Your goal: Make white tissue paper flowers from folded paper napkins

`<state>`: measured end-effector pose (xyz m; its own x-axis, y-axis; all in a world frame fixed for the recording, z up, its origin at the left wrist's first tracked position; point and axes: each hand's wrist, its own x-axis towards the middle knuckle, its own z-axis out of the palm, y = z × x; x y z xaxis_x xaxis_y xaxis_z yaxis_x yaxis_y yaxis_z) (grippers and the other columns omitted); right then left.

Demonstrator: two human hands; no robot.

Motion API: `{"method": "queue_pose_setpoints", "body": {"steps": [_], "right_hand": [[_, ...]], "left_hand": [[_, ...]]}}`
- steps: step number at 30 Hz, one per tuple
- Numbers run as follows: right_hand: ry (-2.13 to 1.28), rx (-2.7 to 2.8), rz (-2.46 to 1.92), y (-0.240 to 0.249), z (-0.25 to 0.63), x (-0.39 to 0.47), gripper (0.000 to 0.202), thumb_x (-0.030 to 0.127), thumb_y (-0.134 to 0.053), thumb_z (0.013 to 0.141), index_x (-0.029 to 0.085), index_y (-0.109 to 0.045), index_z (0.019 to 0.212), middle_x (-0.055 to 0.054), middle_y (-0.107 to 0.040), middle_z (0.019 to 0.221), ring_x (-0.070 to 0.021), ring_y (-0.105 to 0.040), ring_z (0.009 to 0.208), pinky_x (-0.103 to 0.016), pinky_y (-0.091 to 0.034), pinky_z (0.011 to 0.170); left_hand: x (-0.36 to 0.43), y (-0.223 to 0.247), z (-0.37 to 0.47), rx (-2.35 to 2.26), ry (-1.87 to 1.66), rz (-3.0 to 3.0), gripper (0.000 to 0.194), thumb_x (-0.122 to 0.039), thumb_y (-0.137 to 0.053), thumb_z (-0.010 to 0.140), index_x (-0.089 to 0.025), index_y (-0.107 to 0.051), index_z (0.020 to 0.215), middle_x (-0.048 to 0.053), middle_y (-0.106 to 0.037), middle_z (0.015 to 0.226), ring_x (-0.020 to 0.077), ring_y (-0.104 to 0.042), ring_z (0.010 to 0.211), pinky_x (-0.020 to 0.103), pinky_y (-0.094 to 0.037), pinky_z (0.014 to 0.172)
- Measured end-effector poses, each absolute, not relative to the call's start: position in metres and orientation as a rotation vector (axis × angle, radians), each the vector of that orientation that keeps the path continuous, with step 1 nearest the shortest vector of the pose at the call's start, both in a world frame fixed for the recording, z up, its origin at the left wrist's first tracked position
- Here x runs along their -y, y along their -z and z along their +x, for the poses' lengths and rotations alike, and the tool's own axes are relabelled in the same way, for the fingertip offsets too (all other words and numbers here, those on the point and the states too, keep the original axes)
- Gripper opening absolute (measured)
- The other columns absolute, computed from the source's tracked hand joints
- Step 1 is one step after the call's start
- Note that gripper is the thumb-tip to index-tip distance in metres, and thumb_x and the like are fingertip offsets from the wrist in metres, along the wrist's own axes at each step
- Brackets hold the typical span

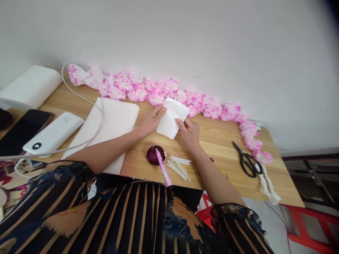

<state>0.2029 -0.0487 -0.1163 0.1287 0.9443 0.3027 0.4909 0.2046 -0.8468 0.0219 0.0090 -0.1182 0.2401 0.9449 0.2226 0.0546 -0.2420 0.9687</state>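
Note:
Between my two hands is a folded white sheet of tissue paper [172, 121], held above the wooden table. My left hand [155, 120] pinches its left edge between thumb and fingers. At its right side, my right hand [189, 131] grips the lower right edge, thumb on top. Just below the paper stands a small dark bowl [151, 157] with purple inside. A pink marker [164, 169] leans on its rim, tip in the bowl. Several thin off-white sticks [178, 167] lie right of the marker.
A row of pink-and-white paper flowers [159, 90] runs along the wall. Left are a stack of white sheets [116, 116], a white power bank [54, 132] with a cable, a black phone [25, 128] and a white packet [31, 86]. Black scissors [249, 164] lie right.

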Motion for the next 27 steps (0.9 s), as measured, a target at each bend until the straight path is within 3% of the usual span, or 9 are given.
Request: {"method": "queue_pose_setpoints", "body": {"steps": [4,7,11,15,20,27], "right_hand": [[-0.648,1.459,-1.412,0.117,0.2,0.048,0.039,0.059,-0.063,0.089,0.022,-0.067,0.08,0.001,-0.059,0.067,-0.0167,-0.05,0.065,-0.029,-0.039,0.061],[-0.66,1.464,-1.404,0.114,0.2,0.049,0.042,0.061,-0.061,0.09,0.022,-0.063,0.073,0.001,-0.057,0.065,-0.0165,-0.051,0.064,-0.029,-0.039,0.06],[-0.645,1.404,-1.372,0.108,0.203,0.049,0.047,0.066,-0.055,0.092,0.023,-0.06,0.074,0.002,-0.058,0.065,-0.0161,-0.054,0.063,-0.03,-0.042,0.06],[-0.638,1.299,-1.388,0.104,0.21,0.045,0.052,0.072,-0.061,0.087,0.023,-0.057,0.067,0.002,-0.057,0.059,-0.0153,-0.054,0.06,-0.029,-0.044,0.06],[-1.03,1.288,-1.241,0.107,0.209,0.042,0.056,0.078,-0.057,0.085,0.024,-0.068,0.079,-0.002,-0.069,0.073,-0.0163,-0.063,0.064,-0.03,-0.053,0.063],[-1.08,1.61,-1.4,0.115,0.199,0.048,0.04,0.059,-0.068,0.086,0.022,-0.066,0.07,0.0,-0.071,0.066,-0.0153,-0.061,0.062,-0.028,-0.047,0.064]], "left_hand": [[-0.01,0.119,0.024,-0.87,-1.063,1.426,0.051,-0.068,-0.068,0.082,-0.018,-0.062,0.088,0.004,-0.068,0.084,0.0175,-0.062,0.076,0.027,-0.047,0.063],[-0.01,0.121,0.026,-0.851,-0.987,1.341,0.053,-0.059,-0.077,0.075,-0.015,-0.065,0.102,0.007,-0.073,0.096,0.0197,-0.066,0.083,0.027,-0.05,0.067],[-0.009,0.12,0.025,-0.938,-0.964,1.479,0.044,-0.051,-0.076,0.076,-0.014,-0.069,0.098,0.006,-0.073,0.093,0.0191,-0.065,0.081,0.026,-0.046,0.065],[-0.01,0.118,0.024,-0.962,-0.927,1.533,0.044,-0.053,-0.076,0.076,-0.014,-0.07,0.096,0.005,-0.073,0.09,0.0193,-0.064,0.079,0.026,-0.044,0.064],[-0.02,0.122,0.021,-0.889,-1.042,1.294,0.05,-0.059,-0.075,0.076,-0.016,-0.067,0.1,0.006,-0.073,0.092,0.0184,-0.063,0.078,0.027,-0.047,0.065],[-0.025,0.121,0.019,-0.914,-1.158,1.345,0.049,-0.063,-0.071,0.079,-0.018,-0.065,0.097,0.005,-0.07,0.089,0.0186,-0.062,0.079,0.027,-0.046,0.067]]}}
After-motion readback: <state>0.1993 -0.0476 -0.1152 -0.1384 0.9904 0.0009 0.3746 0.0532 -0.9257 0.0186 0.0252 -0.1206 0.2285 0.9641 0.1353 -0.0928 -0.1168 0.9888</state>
